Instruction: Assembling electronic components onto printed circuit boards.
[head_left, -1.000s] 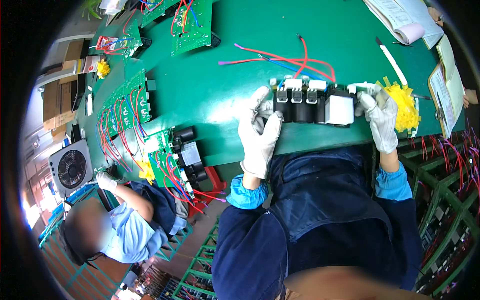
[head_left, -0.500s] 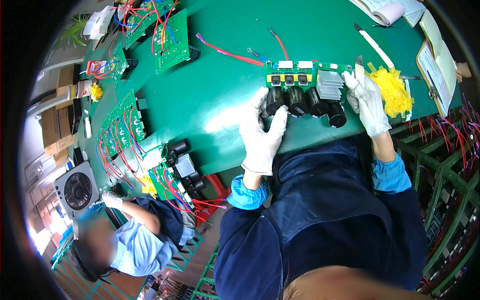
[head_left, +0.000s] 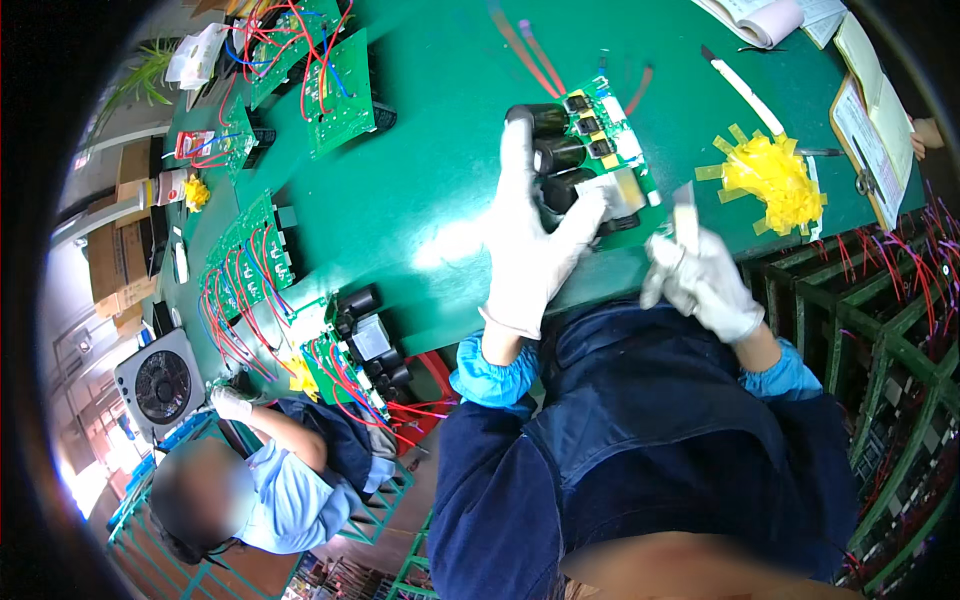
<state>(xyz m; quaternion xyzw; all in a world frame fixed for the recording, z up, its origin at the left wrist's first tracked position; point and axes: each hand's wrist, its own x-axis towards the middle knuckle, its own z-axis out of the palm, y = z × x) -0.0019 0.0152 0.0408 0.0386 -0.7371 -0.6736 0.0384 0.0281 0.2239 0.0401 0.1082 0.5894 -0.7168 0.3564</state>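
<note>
My left hand [head_left: 535, 245], in a white glove, grips a green circuit board [head_left: 622, 135] by its side with black cylindrical capacitors [head_left: 560, 154]. The board is turned, with a silver heatsink [head_left: 618, 192] near my left thumb. Red wires [head_left: 540, 60] trail from its far side, blurred. My gloved right hand [head_left: 705, 280] is closed around a short pale tool with a flat tip [head_left: 685, 215], just right of the board and apart from it. The tool's exact kind is unclear.
A pile of yellow tape pieces [head_left: 765, 180] lies right, below a white-handled tool with a dark tip [head_left: 740, 90]. Beyond are a clipboard [head_left: 870, 140] and papers. More wired boards [head_left: 245, 250] stand left, near a co-worker [head_left: 285, 490] and a fan [head_left: 160, 385]. Wire-filled green racks [head_left: 870, 300] stand right.
The board has been turned clockwise, so its capacitors now face left and its heatsink faces me. My right hand has left the board's edge, moving down and left with the pale tool.
</note>
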